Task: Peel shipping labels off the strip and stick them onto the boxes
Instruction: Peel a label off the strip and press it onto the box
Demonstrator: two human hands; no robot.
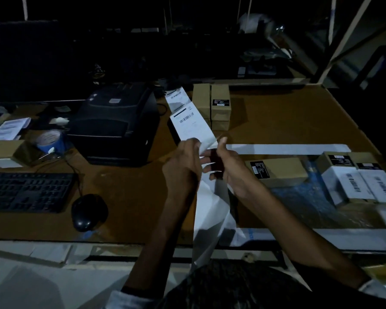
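A white strip of shipping labels [191,124] runs from the black label printer [115,121] toward me across the brown table. My left hand [183,168] pinches the near end of a printed label on the strip. My right hand [228,170] is close beside it, thumb up, fingers curled on the strip's edge, with something dark against its fingers. Empty white backing paper [210,210] hangs down from both hands over the table edge. A brown box [279,170] with a black sticker lies just right of my right hand. Boxes bearing white barcode labels [361,186] sit at the far right.
Tall brown boxes [212,103] stand behind the strip. A keyboard [25,192] and mouse [88,210] lie at the left, with a blue tape roll [50,140] and papers [8,128] behind. Blue bubble wrap [303,204] lies under the right boxes. Metal shelving [334,41] rises at back right.
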